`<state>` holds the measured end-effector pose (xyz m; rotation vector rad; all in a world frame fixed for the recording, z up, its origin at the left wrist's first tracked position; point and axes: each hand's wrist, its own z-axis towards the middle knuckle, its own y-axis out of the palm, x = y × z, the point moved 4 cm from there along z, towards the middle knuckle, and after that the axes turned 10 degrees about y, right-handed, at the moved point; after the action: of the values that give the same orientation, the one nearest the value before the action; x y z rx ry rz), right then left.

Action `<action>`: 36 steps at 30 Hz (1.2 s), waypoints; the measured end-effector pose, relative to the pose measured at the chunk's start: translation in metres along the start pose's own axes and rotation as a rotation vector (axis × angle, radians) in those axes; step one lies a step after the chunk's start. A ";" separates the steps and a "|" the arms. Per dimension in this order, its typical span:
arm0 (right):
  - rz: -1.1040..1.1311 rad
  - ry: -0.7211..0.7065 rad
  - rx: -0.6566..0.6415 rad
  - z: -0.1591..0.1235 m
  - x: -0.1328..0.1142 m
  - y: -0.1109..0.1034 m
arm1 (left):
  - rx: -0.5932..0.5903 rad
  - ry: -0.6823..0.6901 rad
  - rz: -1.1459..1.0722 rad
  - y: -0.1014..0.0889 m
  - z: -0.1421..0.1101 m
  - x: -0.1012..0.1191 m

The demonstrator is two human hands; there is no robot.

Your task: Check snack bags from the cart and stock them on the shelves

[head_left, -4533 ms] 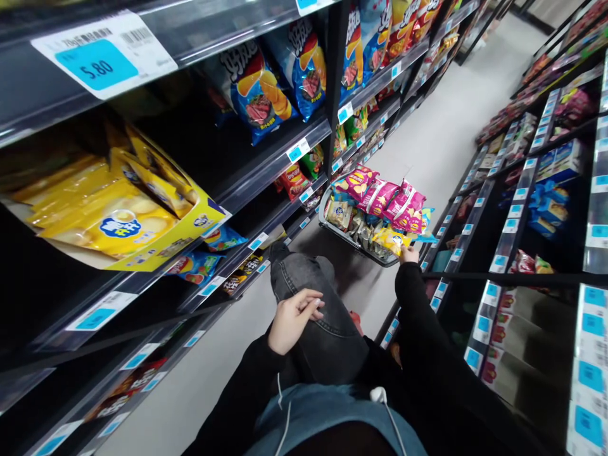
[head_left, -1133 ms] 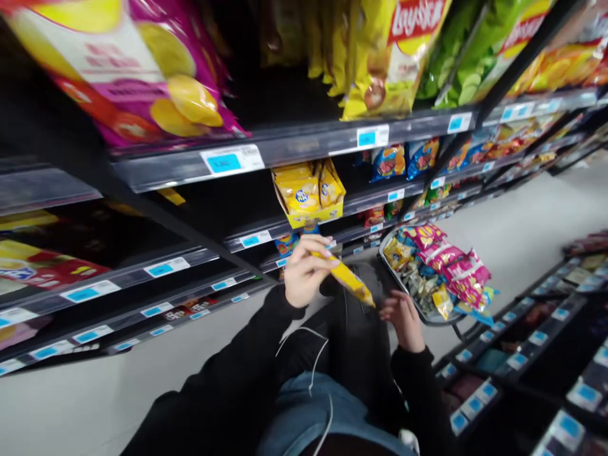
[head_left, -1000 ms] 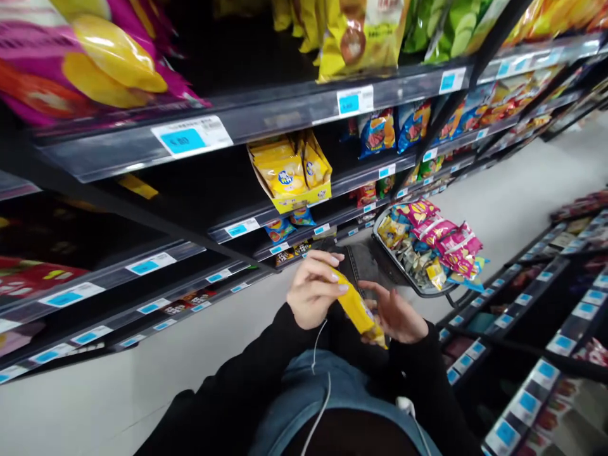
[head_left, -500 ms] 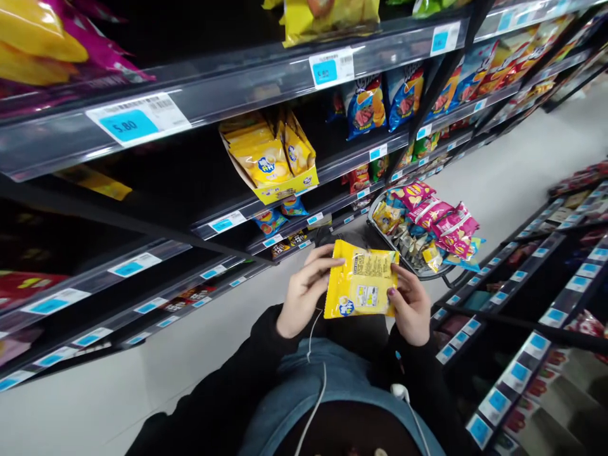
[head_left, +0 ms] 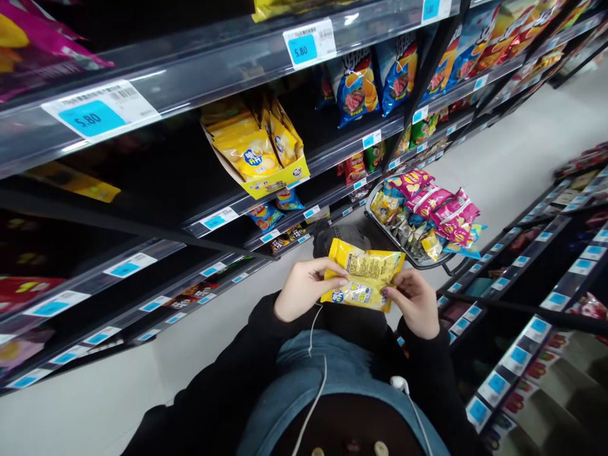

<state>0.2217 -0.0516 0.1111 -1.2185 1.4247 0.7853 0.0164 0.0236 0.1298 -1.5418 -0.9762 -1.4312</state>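
Observation:
A yellow snack packet (head_left: pixel 368 275) is stretched between my two hands, its printed back with small text facing up. My left hand (head_left: pixel 306 288) pinches its left side, thumb on top. My right hand (head_left: pixel 415 301) grips the lower right corner between thumb and fingers. The packet looks slightly creased along the middle. Ahead and to the left, a yellow display box (head_left: pixel 275 180) on the shelf holds several similar packets. Beyond the packet stands a shopping basket (head_left: pixel 389 237) piled with pink, blue and yellow snack bags.
Black shelving (head_left: pixel 204 221) with blue price tags runs along the left. Blue chip bags (head_left: pixel 356 88) stand on it further on. Another shelf unit (head_left: pixel 532 316) lines the right side. A pale floor aisle (head_left: pixel 565 114) stretches away between them. A white earphone cord (head_left: pixel 311 405) hangs before my body.
Earlier my left hand alone held the packet edge-on; my right hand then came in and took its other end. The packet was turned back side up and has tilted slightly since.

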 end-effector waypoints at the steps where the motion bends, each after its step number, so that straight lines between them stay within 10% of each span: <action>1: -0.013 0.003 -0.035 0.001 0.000 0.000 | -0.001 -0.004 0.020 -0.001 0.001 -0.001; 36: -0.092 -0.096 -0.177 0.014 0.008 0.014 | -0.155 0.025 -0.104 0.014 0.013 -0.019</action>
<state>0.2125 -0.0372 0.0977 -1.3522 1.2329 0.9090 0.0329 0.0296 0.1094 -1.5992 -0.9614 -1.6283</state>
